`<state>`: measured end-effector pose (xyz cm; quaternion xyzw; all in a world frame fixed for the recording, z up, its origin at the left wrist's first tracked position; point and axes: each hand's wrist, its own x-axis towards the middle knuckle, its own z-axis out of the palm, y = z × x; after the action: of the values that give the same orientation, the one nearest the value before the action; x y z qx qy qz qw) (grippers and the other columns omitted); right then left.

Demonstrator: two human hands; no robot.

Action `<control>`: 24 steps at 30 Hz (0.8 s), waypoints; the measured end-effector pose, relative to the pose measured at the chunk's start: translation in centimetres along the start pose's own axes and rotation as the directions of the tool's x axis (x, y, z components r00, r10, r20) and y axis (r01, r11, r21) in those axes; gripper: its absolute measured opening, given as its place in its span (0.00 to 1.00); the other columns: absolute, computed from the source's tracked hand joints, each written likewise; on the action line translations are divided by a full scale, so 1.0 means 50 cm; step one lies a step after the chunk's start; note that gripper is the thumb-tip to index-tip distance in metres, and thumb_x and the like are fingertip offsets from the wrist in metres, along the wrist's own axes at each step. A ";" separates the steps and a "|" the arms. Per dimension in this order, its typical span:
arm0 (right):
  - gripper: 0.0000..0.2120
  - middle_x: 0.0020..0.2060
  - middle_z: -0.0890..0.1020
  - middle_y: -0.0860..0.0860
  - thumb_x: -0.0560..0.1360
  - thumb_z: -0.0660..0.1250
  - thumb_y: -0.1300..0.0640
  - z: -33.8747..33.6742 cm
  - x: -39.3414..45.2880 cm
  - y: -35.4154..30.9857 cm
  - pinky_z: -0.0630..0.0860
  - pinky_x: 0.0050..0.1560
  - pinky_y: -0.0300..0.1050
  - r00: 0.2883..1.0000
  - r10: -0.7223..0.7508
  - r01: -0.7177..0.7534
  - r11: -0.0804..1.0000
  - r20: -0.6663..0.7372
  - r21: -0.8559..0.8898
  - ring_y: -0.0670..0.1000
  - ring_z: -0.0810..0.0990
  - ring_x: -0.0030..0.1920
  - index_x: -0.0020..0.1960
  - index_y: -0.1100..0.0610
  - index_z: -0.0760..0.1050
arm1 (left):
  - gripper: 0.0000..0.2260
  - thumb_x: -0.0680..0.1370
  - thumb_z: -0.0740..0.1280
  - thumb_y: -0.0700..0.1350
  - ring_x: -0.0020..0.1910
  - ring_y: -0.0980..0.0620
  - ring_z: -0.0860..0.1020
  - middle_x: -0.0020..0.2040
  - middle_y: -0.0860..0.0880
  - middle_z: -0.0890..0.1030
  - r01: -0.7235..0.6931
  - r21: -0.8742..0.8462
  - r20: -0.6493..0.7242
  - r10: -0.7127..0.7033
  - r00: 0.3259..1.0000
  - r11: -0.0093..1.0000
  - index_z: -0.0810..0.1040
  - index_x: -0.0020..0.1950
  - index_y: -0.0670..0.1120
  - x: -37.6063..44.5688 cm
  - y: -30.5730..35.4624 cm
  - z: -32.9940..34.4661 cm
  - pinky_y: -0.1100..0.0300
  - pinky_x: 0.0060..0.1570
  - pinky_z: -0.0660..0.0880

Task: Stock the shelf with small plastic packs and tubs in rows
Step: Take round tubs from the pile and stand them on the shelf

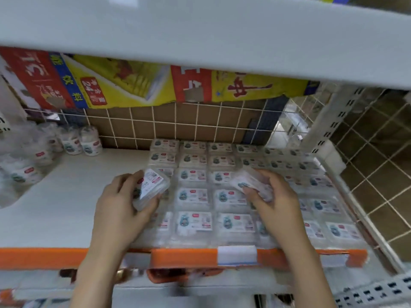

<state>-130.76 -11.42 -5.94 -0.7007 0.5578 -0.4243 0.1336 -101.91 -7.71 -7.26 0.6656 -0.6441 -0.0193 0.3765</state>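
Clear flat plastic packs with white labels [193, 195] lie in several rows across the right half of the white shelf [66, 196]. My left hand [120, 203] grips one such pack [151, 187], tilted, just above the left edge of the rows. My right hand [273, 196] holds another pack [251, 182] above the middle-right rows; motion blurs it. Small round tubs [89, 141] with the same labels stand at the shelf's back left.
More tubs in clear wrap [24, 172] crowd the far left. An upper shelf board [200, 34] hangs overhead. A wire grid [178, 123] backs the shelf, with cartons behind it. An orange price rail [189, 256] runs along the front edge. Another wire grid [378, 174] closes the right side.
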 end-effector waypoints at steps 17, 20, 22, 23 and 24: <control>0.20 0.53 0.75 0.45 0.71 0.72 0.53 -0.195 -0.042 0.202 0.68 0.53 0.39 0.990 0.139 -0.138 0.990 -0.031 0.006 0.47 0.74 0.54 0.62 0.50 0.74 | 0.26 0.71 0.62 0.57 0.53 0.43 0.75 0.58 0.45 0.77 -0.261 -0.067 0.164 0.268 0.949 0.963 0.75 0.64 0.44 -0.004 0.297 0.197 0.51 0.54 0.72; 0.21 0.55 0.75 0.44 0.71 0.72 0.53 -0.210 -0.055 0.218 0.69 0.54 0.39 0.976 0.213 -0.210 0.975 -0.038 0.072 0.46 0.74 0.56 0.62 0.48 0.72 | 0.25 0.72 0.61 0.54 0.58 0.44 0.72 0.61 0.44 0.76 -0.386 -0.081 0.262 0.393 0.881 0.919 0.73 0.66 0.45 -0.005 0.351 0.243 0.51 0.59 0.71; 0.21 0.56 0.75 0.45 0.71 0.71 0.52 -0.213 -0.058 0.225 0.70 0.55 0.40 0.968 0.249 -0.245 0.964 -0.025 0.107 0.46 0.73 0.57 0.62 0.47 0.70 | 0.25 0.70 0.61 0.53 0.60 0.43 0.73 0.61 0.43 0.76 -0.450 -0.075 0.323 0.449 0.833 0.890 0.73 0.65 0.44 -0.003 0.371 0.268 0.49 0.60 0.72; 0.21 0.56 0.75 0.45 0.71 0.71 0.52 -0.214 -0.059 0.227 0.70 0.55 0.40 0.967 0.254 -0.251 0.961 -0.018 0.115 0.45 0.73 0.57 0.61 0.46 0.69 | 0.25 0.70 0.61 0.53 0.60 0.41 0.74 0.61 0.43 0.77 -0.477 -0.050 0.361 0.461 0.811 0.878 0.74 0.64 0.44 -0.001 0.375 0.278 0.48 0.59 0.73; 0.20 0.56 0.75 0.44 0.71 0.72 0.52 -0.214 -0.059 0.229 0.70 0.55 0.40 0.967 0.255 -0.252 0.961 -0.012 0.117 0.45 0.72 0.57 0.60 0.46 0.69 | 0.25 0.69 0.61 0.52 0.59 0.40 0.75 0.60 0.43 0.77 -0.497 -0.010 0.390 0.461 0.797 0.868 0.75 0.64 0.44 0.001 0.376 0.287 0.47 0.58 0.73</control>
<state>-146.44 -9.64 -8.34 -0.6088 0.6194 -0.4443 0.2196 -125.07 -12.47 -7.62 0.4811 -0.8519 -0.0220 0.2058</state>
